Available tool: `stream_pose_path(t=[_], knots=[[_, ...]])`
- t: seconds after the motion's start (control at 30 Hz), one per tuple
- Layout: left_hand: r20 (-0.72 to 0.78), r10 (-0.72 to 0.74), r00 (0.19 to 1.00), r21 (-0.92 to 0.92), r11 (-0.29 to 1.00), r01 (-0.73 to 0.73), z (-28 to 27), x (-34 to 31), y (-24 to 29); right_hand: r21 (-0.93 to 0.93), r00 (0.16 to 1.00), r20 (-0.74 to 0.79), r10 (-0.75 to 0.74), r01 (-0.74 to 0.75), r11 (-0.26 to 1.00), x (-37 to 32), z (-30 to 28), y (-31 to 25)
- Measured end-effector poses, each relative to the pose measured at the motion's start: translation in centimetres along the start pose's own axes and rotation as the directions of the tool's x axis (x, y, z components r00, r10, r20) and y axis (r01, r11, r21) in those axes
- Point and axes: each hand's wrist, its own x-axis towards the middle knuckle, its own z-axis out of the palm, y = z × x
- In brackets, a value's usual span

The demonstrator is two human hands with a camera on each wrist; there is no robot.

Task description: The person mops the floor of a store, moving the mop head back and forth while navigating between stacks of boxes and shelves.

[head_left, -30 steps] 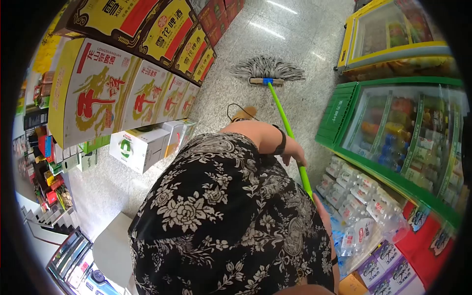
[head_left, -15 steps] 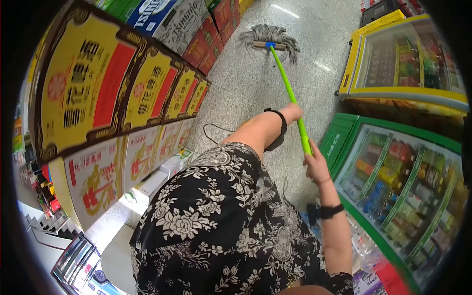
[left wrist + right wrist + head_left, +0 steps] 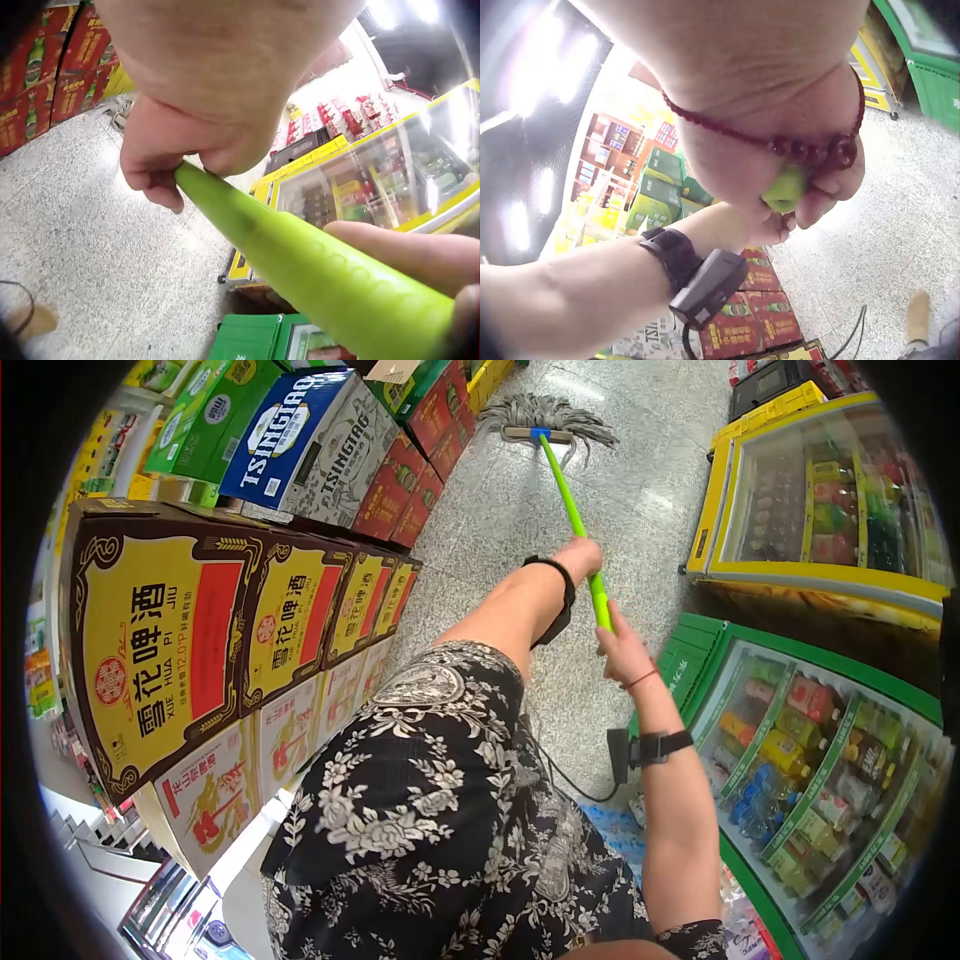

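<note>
Head-cam view down a shop aisle: a person in a black-&-white floral dress (image 3: 430,810) leans forward w/ both arms out, working a mop. The left hand (image 3: 580,555) is curled tight round the bright green mop handle (image 3: 568,500) partway down its length (the left wrist view shows the fingers clamped on the shaft). The right hand (image 3: 625,648), w/ a red bead bracelet (image 3: 641,678) at the wrist, is closed round the handle's top end, just behind the left. The handle slants away from the body to the grey stringy mop head (image 3: 545,410), which lies flat on the speckled stone floor (image 3: 500,540) far up the aisle, near red cartons (image 3: 400,480). Left of the aisle: stacked yellow beer cartons (image 3: 170,640) & a blue Tsingtao carton (image 3: 300,435) above them. Right of it: a yellow-framed chest freezer (image 3: 715,500) &, nearer the person, a green-framed drinks cooler (image 3: 690,650) full of bottles.
</note>
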Motion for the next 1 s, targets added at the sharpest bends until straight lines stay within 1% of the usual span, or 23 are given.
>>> stream_pose_path(t=[0.07,0.1,0.13,0.2,0.23,0.27,0.3,0.37,0.4,0.43,0.47,0.5,0.53,0.57,0.63,0.67,0.73,0.77,0.8,0.87,0.9,0.93,1.0], knots=[[-0.109,0.024,0.994,0.124,0.992,-0.01,4.9,1.2,-2.4,-0.093,0.998,-0.029,-0.052,0.049,0.994,-2.3,0.9,2.8],[0.039,0.199,0.979,0.282,0.938,-0.202,5.6,-0.3,-3.6,-0.102,1.0,-0.008,-0.022,0.021,0.995,-4.5,0.9,3.2],[0.213,0.337,0.917,0.401,0.826,-0.396,6.5,-2.1,-5.1,-0.11,1.0,0.013,0.01,-0.008,0.994,-7.0,1.0,3.9],[0.315,0.383,0.868,0.184,0.873,-0.452,11.2,-3.2,-8.6,-0.063,0.997,0.082,0.003,0.002,0.998,-11.4,0.9,7.8],[0.377,0.252,0.891,0.064,0.953,-0.297,10.2,-8.1,-8.2,-0.06,0.996,0.088,0.002,0.003,0.998,-13.8,1.1,8.7],[0.452,0.127,0.883,-0.047,0.992,-0.119,8.8,-13.4,-7.3,-0.048,0.995,0.097,0.04,-0.036,0.998,-16.7,1.1,9.1],[0.456,0.128,0.881,-0.047,0.992,-0.12,9.4,-15.4,-7.9,-0.036,0.992,0.097,0.082,-0.078,0.996,-19.4,1.0,10.0],[0.663,0.084,0.743,-0.009,0.994,-0.105,11.9,-18.9,-8.9,-0.035,0.996,0.068,0.062,-0.06,0.998,-24.5,1.0,13.0],[0.671,0.083,0.737,-0.002,0.994,-0.11,13.2,-20.3,-9.4,-0.035,0.998,0.049,0.026,-0.024,0.999,-26.6,1.3,14.2],[0.711,0.032,0.703,0.022,0.998,-0.067,14.2,-21.5,-10.0,0.027,0.992,0.044,0.115,-0.116,0.993,-29.1,1.5,14.2],[0.748,-0.022,0.663,0.05,0.998,-0.024,15.4,-22.6,-10.5,0.039,0.992,0.037,0.12,-0.121,0.992,-31.0,2.0,16.0],[0.807,-0.037,0.59,0.081,0.996,-0.048,16.3,-23.2,-11.0,-0.035,1.0,-0.007,-0.007,0.006,0.999,-32.8,2.2,17.5],[0.809,-0.039,0.587,0.09,0.994,-0.057,17.1,-24.0,-11.1,-0.116,0.989,-0.042,-0.139,0.134,0.984,-33.9,2.5,18.4],[0.826,-0.055,0.561,0.133,0.986,-0.099,17.8,-25.1,-11.3,-0.109,1.0,-0.026,-0.014,0.011,0.994,-35.4,2.2,18.9],[0.851,-0.068,0.52,0.17,0.974,-0.152,19.2,-26.6,-11.8,-0.066,0.997,-0.055,-0.058,0.054,0.996,-37.0,2.6,20.1],[0.852,-0.068,0.52,0.17,0.974,-0.152,19.4,-26.7,-11.9,-0.036,0.991,-0.078,-0.107,0.104,0.994,-37.3,2.5,20.3],[0.843,-0.069,0.534,0.205,0.958,-0.201,19.4,-26.5,-11.7,-0.015,0.99,-0.095,-0.106,0.105,0.994,-36.8,2.2,20.2],[0.838,-0.079,0.54,0.179,0.975,-0.135,19.7,-25.8,-11.8,-0.054,0.993,-0.087,-0.084,0.079,0.995,-36.2,1.9,19.5],[0.838,-0.079,0.54,0.179,0.975,-0.135,19.6,-25.2,-11.7,-0.091,0.995,-0.079,-0.058,0.051,0.995,-35.6,1.7,18.8],[0.758,0.022,0.652,0.059,0.993,-0.102,18.9,-23.6,-11.2,-0.074,0.996,-0.083,-0.042,0.036,0.997,-33.8,1.0,17.2],[0.729,0.019,0.684,0.07,0.992,-0.103,18.5,-22.4,-10.6,-0.056,0.996,-0.088,-0.029,0.024,0.998,-32.6,0.5,16.3],[0.728,0.021,0.685,0.067,0.993,-0.101,17.9,-21.3,-10.0,-0.06,0.996,-0.085,-0.03,0.024,0.998,-31.2,-0.1,15.8],[0.706,0.131,0.696,-0.008,0.984,-0.178,15.7,-18.4,-8.6,0.011,0.996,-0.079,-0.05,0.051,0.999,-27.4,-0.9,15.1]])
